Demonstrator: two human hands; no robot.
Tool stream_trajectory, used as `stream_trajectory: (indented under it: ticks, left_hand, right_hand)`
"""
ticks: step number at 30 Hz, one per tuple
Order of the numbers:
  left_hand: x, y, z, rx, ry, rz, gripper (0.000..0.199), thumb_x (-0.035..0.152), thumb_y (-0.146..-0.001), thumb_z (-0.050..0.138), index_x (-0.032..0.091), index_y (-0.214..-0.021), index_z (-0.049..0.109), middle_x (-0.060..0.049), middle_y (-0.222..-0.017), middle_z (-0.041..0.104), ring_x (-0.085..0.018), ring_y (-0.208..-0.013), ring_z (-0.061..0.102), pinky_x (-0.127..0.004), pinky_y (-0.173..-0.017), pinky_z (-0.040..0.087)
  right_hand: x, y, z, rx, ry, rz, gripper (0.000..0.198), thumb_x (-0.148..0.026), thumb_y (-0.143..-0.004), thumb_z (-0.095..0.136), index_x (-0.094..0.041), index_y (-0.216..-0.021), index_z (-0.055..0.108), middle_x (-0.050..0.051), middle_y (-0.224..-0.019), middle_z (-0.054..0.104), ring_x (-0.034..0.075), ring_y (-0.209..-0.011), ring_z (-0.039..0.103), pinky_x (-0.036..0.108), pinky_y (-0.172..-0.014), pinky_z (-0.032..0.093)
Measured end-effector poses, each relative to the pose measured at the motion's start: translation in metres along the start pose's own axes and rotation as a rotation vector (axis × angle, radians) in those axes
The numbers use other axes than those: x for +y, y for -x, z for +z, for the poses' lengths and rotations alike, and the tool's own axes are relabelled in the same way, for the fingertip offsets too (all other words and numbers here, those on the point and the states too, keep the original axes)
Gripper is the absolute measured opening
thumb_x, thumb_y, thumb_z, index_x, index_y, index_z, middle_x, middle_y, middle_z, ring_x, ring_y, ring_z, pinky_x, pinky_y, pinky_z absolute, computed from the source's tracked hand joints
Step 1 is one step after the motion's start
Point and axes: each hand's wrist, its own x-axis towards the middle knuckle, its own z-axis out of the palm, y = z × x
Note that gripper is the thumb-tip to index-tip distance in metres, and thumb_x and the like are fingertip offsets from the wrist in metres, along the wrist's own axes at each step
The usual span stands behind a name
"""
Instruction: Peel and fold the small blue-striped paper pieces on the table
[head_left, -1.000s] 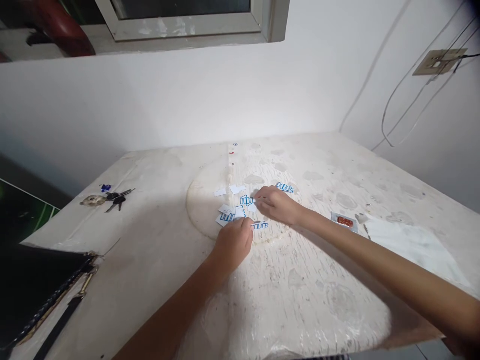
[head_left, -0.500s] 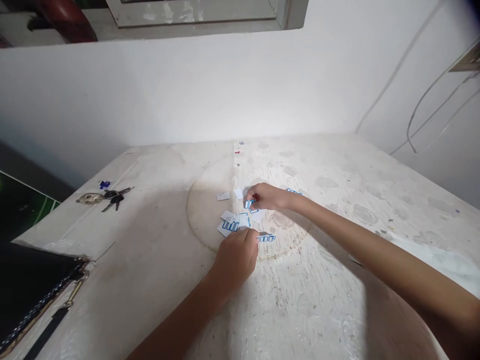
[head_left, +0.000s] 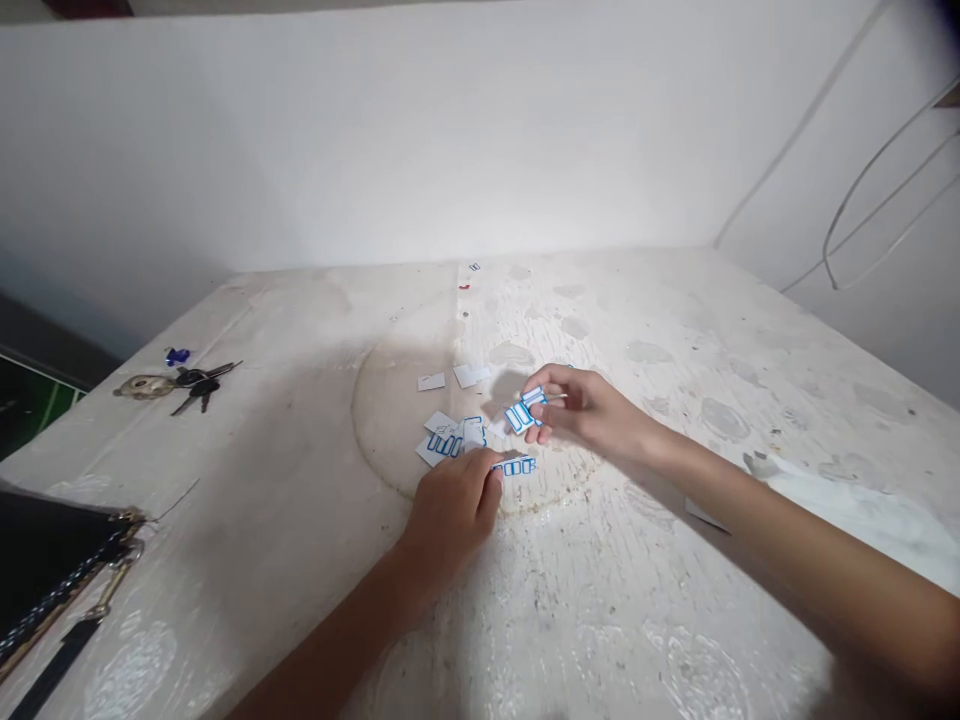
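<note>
My right hand [head_left: 574,405] is raised just above the table, pinching a small white paper piece [head_left: 517,417] marked with blue rectangles. My left hand [head_left: 455,497] rests on the table, fingers closed at the end of a paper strip [head_left: 517,466] with a row of blue boxes; its fingertips are partly hidden. Overlapping blue-marked paper pieces [head_left: 442,443] lie just beyond the left hand. Farther back are a white paper piece [head_left: 431,382] and another pale paper piece [head_left: 471,375], close together.
Keys [head_left: 196,382] with a worn fob lie at the left beside a small blue object [head_left: 177,356]. A black zipped bag [head_left: 52,560] fills the left edge. At the right, white plastic [head_left: 840,510] lies beyond my forearm. A wall [head_left: 450,140] closes the back.
My right hand has lifted and moved right with the paper piece, turning its blue marks into view. The left hand stays at the strip. The view has tilted down.
</note>
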Motion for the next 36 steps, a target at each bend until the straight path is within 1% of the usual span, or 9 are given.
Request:
stream_trajectory:
  ticks: [3,8,12,15,19,23,27,31,36]
  left_hand:
    - [0.001,0.0,0.0,-0.001,-0.015,-0.002,0.022,0.025,-0.086,0.034,0.02,-0.093,0.054,0.0,-0.081,0.062,-0.015,-0.07,0.053,-0.027,-0.063,0.036]
    - [0.002,0.0,-0.001,0.012,-0.047,0.008,0.02,0.021,-0.084,0.035,0.02,-0.094,0.053,-0.001,-0.078,0.06,-0.015,-0.069,0.052,-0.027,-0.061,0.036]
    - [0.003,0.001,-0.001,0.023,-0.062,0.05,0.02,0.016,-0.08,0.037,0.02,-0.093,0.051,-0.001,-0.078,0.059,-0.016,-0.069,0.051,-0.027,-0.062,0.037]
    - [0.003,0.002,0.0,0.045,-0.069,0.08,0.024,0.012,-0.076,0.038,0.019,-0.096,0.05,-0.002,-0.08,0.058,-0.016,-0.072,0.051,-0.028,-0.065,0.039]
    - [0.003,0.002,0.002,0.053,-0.072,0.086,0.029,0.01,-0.075,0.037,0.017,-0.1,0.05,-0.003,-0.084,0.059,-0.017,-0.076,0.052,-0.03,-0.069,0.041]
    - [0.003,0.001,0.001,0.031,-0.051,0.094,0.025,0.016,-0.082,0.032,0.017,-0.1,0.05,-0.005,-0.089,0.059,-0.017,-0.079,0.052,-0.031,-0.071,0.041]
    - [0.002,0.001,0.001,0.018,-0.066,0.087,0.025,0.021,-0.088,0.026,0.018,-0.094,0.051,-0.004,-0.085,0.059,-0.016,-0.075,0.052,-0.03,-0.068,0.04]
    - [0.003,0.0,0.001,0.021,-0.09,0.072,0.025,0.023,-0.089,0.026,0.018,-0.09,0.051,-0.002,-0.081,0.059,-0.016,-0.072,0.051,-0.028,-0.065,0.038]
    - [0.005,-0.001,-0.001,-0.005,-0.103,0.052,0.024,0.024,-0.089,0.028,0.018,-0.089,0.051,-0.002,-0.079,0.059,-0.015,-0.07,0.051,-0.028,-0.063,0.037]
  right_hand:
    - [-0.001,0.028,0.016,0.146,0.074,0.007,0.014,-0.02,-0.078,0.054,-0.02,-0.091,0.057,0.001,-0.077,0.058,0.011,-0.065,0.055,0.025,-0.056,0.044]
    - [0.012,0.051,0.039,0.239,0.339,0.055,0.014,-0.021,-0.082,0.048,-0.019,-0.087,0.061,0.0,-0.067,0.054,0.01,-0.057,0.046,0.022,-0.048,0.036]
    - [0.026,0.052,0.051,0.305,0.457,-0.09,0.019,-0.013,-0.082,0.045,-0.02,-0.091,0.06,0.003,-0.083,0.055,0.012,-0.07,0.051,0.024,-0.058,0.04]
    - [0.034,0.05,0.055,0.303,0.521,-0.18,0.024,-0.011,-0.084,0.041,-0.02,-0.094,0.059,0.004,-0.085,0.054,0.013,-0.074,0.052,0.025,-0.063,0.042]
    - [0.038,0.047,0.057,0.306,0.574,-0.238,0.023,-0.013,-0.086,0.039,-0.02,-0.095,0.058,0.005,-0.086,0.054,0.014,-0.077,0.053,0.027,-0.067,0.044]
    - [0.04,0.046,0.058,0.302,0.582,-0.251,0.023,-0.014,-0.086,0.039,-0.021,-0.097,0.058,0.005,-0.087,0.054,0.014,-0.078,0.053,0.028,-0.069,0.045]
    - [0.041,0.046,0.059,0.306,0.641,-0.234,0.023,-0.016,-0.087,0.037,-0.021,-0.096,0.058,0.006,-0.086,0.053,0.015,-0.074,0.052,0.029,-0.066,0.045]
    - [0.036,0.051,0.051,0.324,0.665,-0.208,0.021,-0.018,-0.087,0.039,-0.02,-0.095,0.059,0.005,-0.084,0.055,0.015,-0.072,0.053,0.028,-0.064,0.045]
    - [0.029,0.06,0.037,0.357,0.595,-0.242,0.024,-0.019,-0.087,0.042,-0.021,-0.101,0.061,0.005,-0.085,0.053,0.013,-0.07,0.053,0.026,-0.06,0.044]
